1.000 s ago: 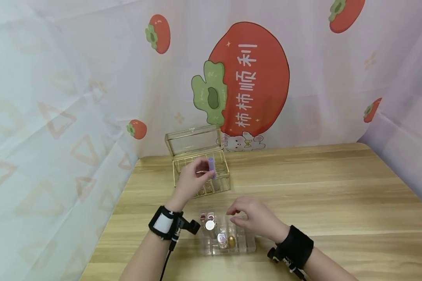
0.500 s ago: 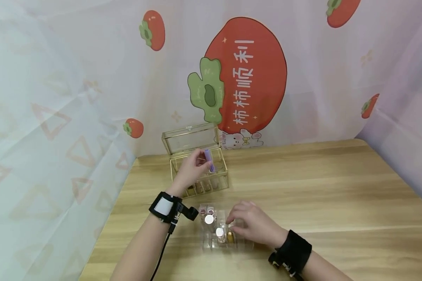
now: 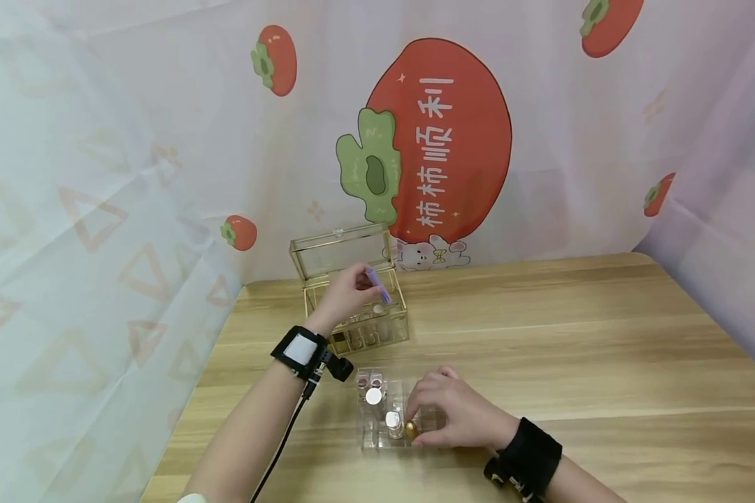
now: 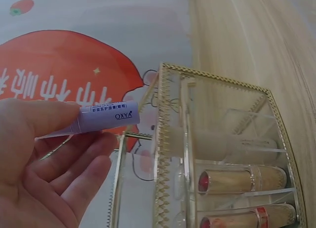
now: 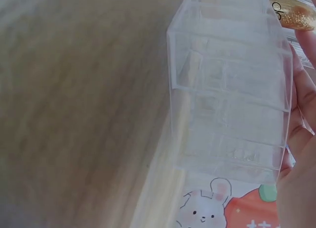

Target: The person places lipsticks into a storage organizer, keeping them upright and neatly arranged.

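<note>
My left hand (image 3: 346, 297) pinches a purple lip balm tube (image 4: 111, 115) between thumb and fingers, tilted above the open gold-edged glass box (image 3: 407, 325). Inside that box, several lipsticks lie in slots; one with a gold body (image 4: 229, 181) shows clearly in the left wrist view. At the clear acrylic organizer (image 3: 368, 436), my right hand (image 3: 456, 412) has its thumb and forefinger around a gold lipstick (image 3: 412, 428). Its glittery body is partly cut off by the right wrist view's edge. The lipstick's lower part is hidden.
Upright in the organizer stand a tube with a round white top (image 3: 374, 396), a silver-topped tube (image 3: 393, 420) and two dark-red-topped tubes at its back left. The glass box's lid (image 3: 342, 251) leans back near the printed cloth backdrop (image 3: 541, 209). A wooden table (image 3: 572, 349) lies beneath.
My right hand has come down and forward onto the gold lipstick in the organizer. The lip balm tube in my left hand has tilted from near upright to slanting, still over the box.
</note>
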A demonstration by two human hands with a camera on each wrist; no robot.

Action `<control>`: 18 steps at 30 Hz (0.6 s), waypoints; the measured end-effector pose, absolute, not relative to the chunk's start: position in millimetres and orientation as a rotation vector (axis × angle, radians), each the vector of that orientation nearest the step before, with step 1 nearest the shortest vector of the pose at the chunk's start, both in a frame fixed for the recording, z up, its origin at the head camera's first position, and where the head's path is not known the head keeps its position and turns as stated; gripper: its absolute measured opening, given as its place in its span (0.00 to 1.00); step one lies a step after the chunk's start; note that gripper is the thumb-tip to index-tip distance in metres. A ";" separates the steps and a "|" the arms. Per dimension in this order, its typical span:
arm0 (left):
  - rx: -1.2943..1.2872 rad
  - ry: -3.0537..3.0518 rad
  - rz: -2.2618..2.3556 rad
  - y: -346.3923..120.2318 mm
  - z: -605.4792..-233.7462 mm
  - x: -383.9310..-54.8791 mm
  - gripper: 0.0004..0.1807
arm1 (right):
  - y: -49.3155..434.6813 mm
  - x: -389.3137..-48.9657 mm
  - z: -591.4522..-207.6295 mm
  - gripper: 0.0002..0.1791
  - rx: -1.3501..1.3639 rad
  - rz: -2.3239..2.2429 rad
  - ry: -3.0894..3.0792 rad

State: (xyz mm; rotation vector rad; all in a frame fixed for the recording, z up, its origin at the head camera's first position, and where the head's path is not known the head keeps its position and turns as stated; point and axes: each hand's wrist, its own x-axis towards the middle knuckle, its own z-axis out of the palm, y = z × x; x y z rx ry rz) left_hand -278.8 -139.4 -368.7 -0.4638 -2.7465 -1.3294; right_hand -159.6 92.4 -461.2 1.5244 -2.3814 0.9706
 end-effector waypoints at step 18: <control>-0.720 -2.873 -1.126 -131.1 -386.8 -296.6 0.13 | 89.9 -161.4 -466.7 0.13 1.490 0.986 -2.423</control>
